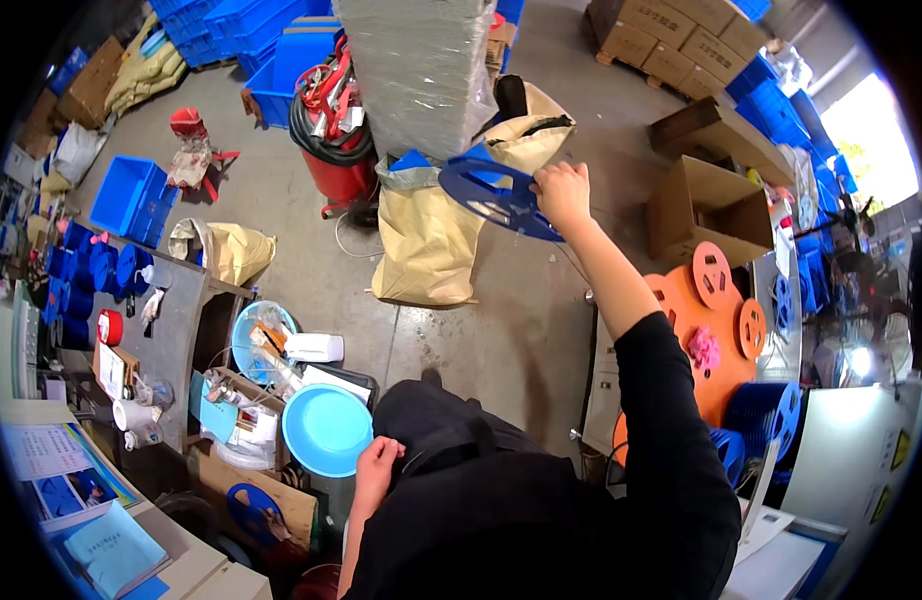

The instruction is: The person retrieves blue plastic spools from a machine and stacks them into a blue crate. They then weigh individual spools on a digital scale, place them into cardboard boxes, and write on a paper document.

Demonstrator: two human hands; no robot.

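Observation:
My right arm reaches forward, and my right hand [563, 195] is closed on the near right rim of a blue reel disc [463, 184]. The disc is flat and round with large cut-outs, held tilted above a tan woven sack [428, 245] with an open top. My left hand [381, 457] hangs low beside my body with its fingers curled and nothing visible in them. Just left of it is a light blue basin [326, 430]; from this angle I cannot tell whether they touch.
An orange table [681, 375] at right bears orange reel discs [712, 272] and stacked blue reels [756, 410]. Behind it stands an open cardboard box [706, 215]. A red cylinder [338, 172] with a hose and a wrapped grey pillar [416, 80] stand ahead. A grey workbench [171, 325] is left.

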